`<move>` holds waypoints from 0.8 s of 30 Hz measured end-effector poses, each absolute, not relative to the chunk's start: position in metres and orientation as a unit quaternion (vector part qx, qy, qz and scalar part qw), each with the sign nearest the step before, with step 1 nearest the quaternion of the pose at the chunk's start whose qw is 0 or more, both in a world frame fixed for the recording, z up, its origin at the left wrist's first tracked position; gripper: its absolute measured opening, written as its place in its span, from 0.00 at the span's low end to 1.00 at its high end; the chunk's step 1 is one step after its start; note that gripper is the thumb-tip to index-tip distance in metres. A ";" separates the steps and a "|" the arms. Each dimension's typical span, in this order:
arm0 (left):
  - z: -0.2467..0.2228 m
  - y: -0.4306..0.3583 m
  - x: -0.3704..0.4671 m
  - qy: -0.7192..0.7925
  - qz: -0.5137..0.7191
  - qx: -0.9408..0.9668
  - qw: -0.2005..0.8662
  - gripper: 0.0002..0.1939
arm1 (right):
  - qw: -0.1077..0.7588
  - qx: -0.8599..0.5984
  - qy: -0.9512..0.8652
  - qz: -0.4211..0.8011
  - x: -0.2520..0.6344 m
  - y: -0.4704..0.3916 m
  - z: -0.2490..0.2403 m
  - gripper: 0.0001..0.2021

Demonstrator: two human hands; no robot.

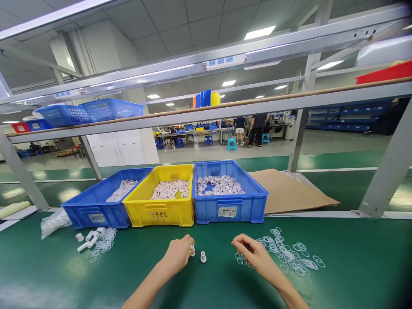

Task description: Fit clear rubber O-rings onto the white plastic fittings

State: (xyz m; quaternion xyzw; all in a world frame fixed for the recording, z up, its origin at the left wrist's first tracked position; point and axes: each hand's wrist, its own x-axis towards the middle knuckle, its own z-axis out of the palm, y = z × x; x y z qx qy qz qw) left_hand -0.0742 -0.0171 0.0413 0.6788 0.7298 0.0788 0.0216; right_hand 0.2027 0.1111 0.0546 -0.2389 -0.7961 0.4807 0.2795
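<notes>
White plastic fitting (192, 249) sits pinched in our left hand (178, 256) fingertips; a second fitting (203, 256) stands on the green mat (128, 274). Right hand (252, 253) pinches a clear ring from the ring pile (286, 253). We judge both parts light, rigid, small; grip their sides. Three bins (162, 210) stand behind.

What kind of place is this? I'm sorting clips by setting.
Probably a factory assembly line: three bins of small white parts on a green workbench, loose rings beside the right hand, more workstations behind.
</notes>
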 end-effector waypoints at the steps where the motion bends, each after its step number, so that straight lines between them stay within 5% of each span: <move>1: 0.040 -0.017 -0.075 0.729 0.076 0.680 0.019 0.09 | 0.282 -0.239 -0.807 0.460 0.203 0.113 0.052 0.19; 7: 0.039 -0.016 -0.092 0.735 0.054 0.675 0.011 0.11 | 0.263 -0.311 -0.898 0.165 0.205 0.133 0.026 0.15; 17: 0.061 -0.039 -0.104 0.757 0.161 0.630 0.063 0.19 | 0.181 -0.361 -0.913 0.055 0.210 0.147 0.002 0.06; 24: 0.066 -0.049 -0.036 0.522 0.556 0.416 0.495 0.25 | 0.152 -0.366 -0.917 0.035 0.209 0.144 0.004 0.06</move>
